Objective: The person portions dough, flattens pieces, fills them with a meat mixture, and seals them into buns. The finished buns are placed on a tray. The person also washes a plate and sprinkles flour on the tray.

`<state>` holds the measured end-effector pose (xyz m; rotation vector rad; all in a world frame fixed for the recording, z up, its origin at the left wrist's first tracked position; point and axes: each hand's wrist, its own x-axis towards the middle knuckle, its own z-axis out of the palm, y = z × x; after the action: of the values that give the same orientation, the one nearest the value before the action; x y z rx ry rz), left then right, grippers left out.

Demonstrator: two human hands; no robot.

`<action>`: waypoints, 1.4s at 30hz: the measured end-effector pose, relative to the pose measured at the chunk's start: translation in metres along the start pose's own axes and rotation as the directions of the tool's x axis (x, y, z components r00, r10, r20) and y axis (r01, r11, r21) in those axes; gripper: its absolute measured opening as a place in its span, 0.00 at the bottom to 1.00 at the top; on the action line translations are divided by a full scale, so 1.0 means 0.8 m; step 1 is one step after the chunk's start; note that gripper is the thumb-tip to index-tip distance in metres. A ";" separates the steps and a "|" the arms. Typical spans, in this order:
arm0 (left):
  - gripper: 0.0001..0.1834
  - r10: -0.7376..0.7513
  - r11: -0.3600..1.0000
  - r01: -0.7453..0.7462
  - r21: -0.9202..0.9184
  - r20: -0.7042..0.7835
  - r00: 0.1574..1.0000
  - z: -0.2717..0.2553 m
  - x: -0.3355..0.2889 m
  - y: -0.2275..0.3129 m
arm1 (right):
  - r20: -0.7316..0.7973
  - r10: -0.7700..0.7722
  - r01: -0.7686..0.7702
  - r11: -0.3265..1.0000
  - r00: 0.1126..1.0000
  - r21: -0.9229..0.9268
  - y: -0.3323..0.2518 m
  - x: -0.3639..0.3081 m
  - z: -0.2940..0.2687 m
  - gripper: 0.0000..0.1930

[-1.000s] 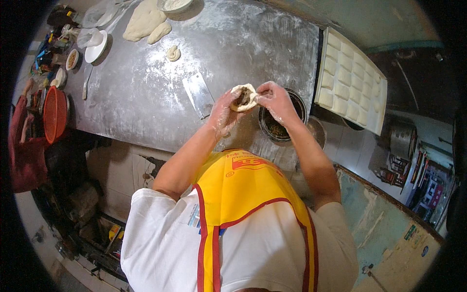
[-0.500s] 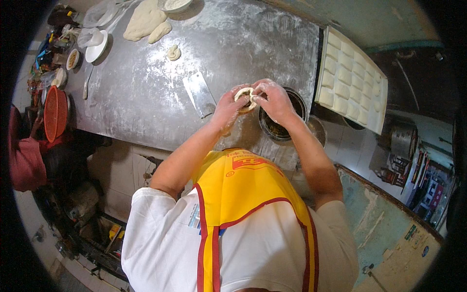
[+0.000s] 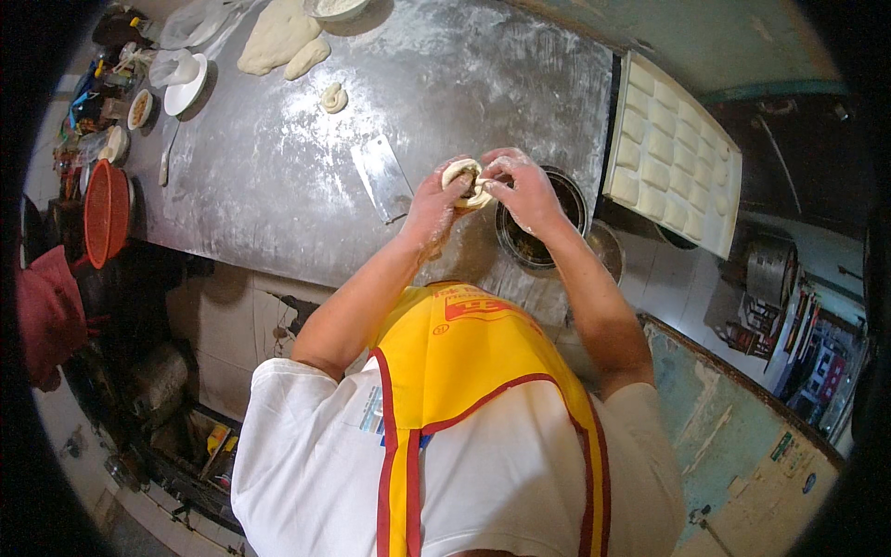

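A round of dough with dark filling inside is held between my two hands above the metal table. My left hand cups it from the left, its thumb pressing at the filled opening. With fingers bent, my right hand pinches the right edge of the dough. Below my right hand stands a dark round pot, partly hidden by that hand and wrist. A broad-bladed cleaver lies flat just left of my left hand. Farther off sits a small coiled piece of dough.
A large dough slab and a bowl of flour are at the far side. On the right, a tray holds several flat dough pieces. A white plate, a knife and a red basket line the left; beside them is a person's red sleeve.
The dough's opening has narrowed, and its rim is gathered more between my fingers. At the left, the other person's red sleeve has shifted. My hands stay in nearly the same place.
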<state>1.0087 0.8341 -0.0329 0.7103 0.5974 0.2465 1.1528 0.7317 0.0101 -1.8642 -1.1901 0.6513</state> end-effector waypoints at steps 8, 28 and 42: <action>0.20 0.088 0.982 -0.092 -0.165 -0.030 0.996 0.007 -0.007 0.007 | 0.023 0.396 -0.338 0.751 0.918 0.568 -0.003 0.005 0.000 0.07; 0.20 0.093 0.904 -0.129 0.407 0.106 0.990 0.002 0.006 0.014 | -0.001 -0.142 0.139 0.973 0.990 -0.183 -0.013 0.006 -0.012 0.08; 0.21 0.088 0.955 -0.091 0.281 0.026 0.996 0.004 0.009 0.000 | -0.012 -0.108 0.104 0.975 0.994 -0.194 -0.019 0.004 -0.015 0.07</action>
<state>1.0164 0.8351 -0.0338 1.0159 0.5947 0.2427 1.1558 0.7334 0.0296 -1.9458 -1.3694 0.4686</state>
